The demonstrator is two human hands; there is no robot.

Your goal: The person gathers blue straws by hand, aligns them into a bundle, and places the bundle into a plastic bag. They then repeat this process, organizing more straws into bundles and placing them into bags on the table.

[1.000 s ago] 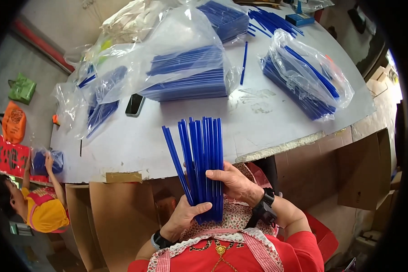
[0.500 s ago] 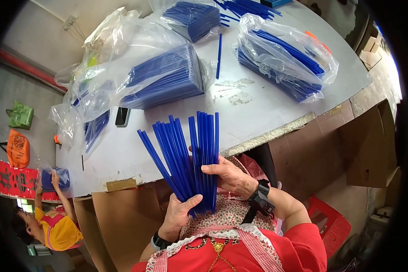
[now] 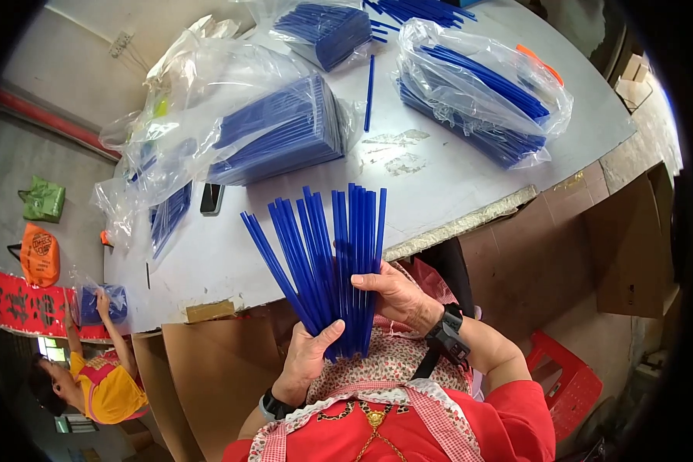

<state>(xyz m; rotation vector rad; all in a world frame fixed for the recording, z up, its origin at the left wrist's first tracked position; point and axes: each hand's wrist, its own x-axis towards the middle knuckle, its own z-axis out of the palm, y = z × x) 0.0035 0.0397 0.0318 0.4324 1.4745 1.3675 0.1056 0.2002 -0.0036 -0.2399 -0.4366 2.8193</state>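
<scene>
- Co-worker (image 3: 112,389) in yellow stands at the table's left end, both arms stretched to a small clear bag (image 3: 114,302); how those hands grip is too small to tell.
- A phone (image 3: 211,199) lies inward from the left edge of the table (image 3: 215,266).
- The left hand (image 3: 302,360) angles up from below, thumb slanting over the front of the lower tubes, fingers mostly hidden behind; it grips them low.
- The fanned blue tubes (image 3: 316,269) are held up before the table's near edge, tops spread, lower ends gathered.
- The right hand (image 3: 393,296) comes in from the right with forearm slanted, thumb pointing left across the right-hand tubes, grasping them higher than the other hand.
- A bagged bundle (image 3: 481,100) lies toward the table's right edge.
</scene>
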